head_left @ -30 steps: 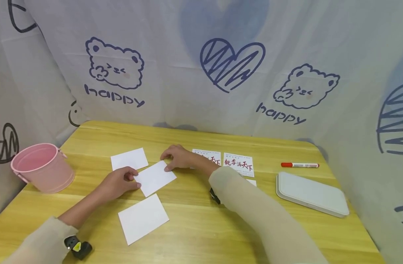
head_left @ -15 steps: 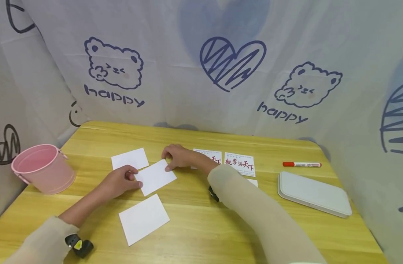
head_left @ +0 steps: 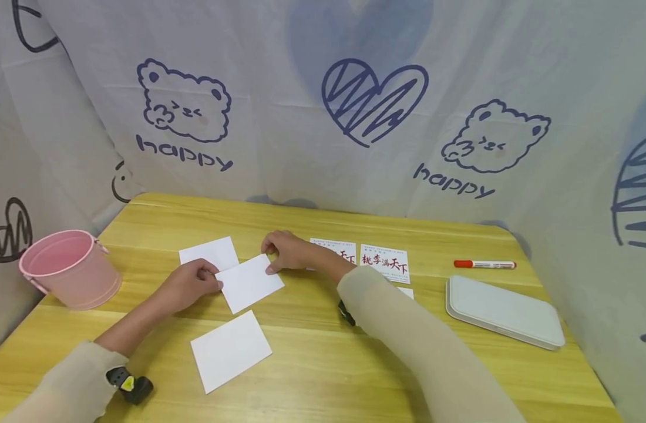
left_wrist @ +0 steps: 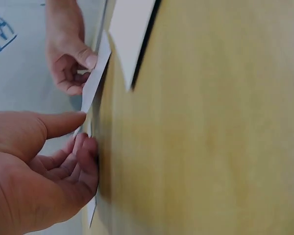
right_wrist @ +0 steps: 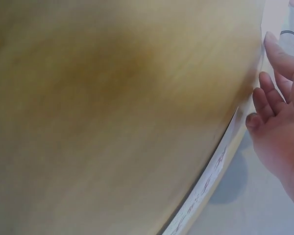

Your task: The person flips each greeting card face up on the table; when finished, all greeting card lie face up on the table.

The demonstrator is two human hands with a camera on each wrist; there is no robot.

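A blank white card [head_left: 251, 285] spans between my two hands over the left half of the table. My left hand [head_left: 189, 286] pinches its left edge near the corner, thumb on top. My right hand [head_left: 290, 251] pinches its upper right corner. In the left wrist view the card [left_wrist: 95, 83] is tilted, with my left thumb and fingertips [left_wrist: 77, 119] at its lower end. A second blank card [head_left: 209, 251] lies just behind, partly covered by the left hand and the held card. A third blank card [head_left: 231, 351] lies nearer to me.
Beyond my right forearm lie printed cards with red characters [head_left: 384, 262], partly hidden by the sleeve. A red-capped marker [head_left: 484, 264] and a white flat case [head_left: 502, 311] are at the right. A pink bucket [head_left: 71, 270] stands at the left edge. A printed curtain [head_left: 281, 117] backs the table.
My left hand has shifted slightly up, its thumb moving toward the card's upper left corner. The held card and the right hand have barely moved.
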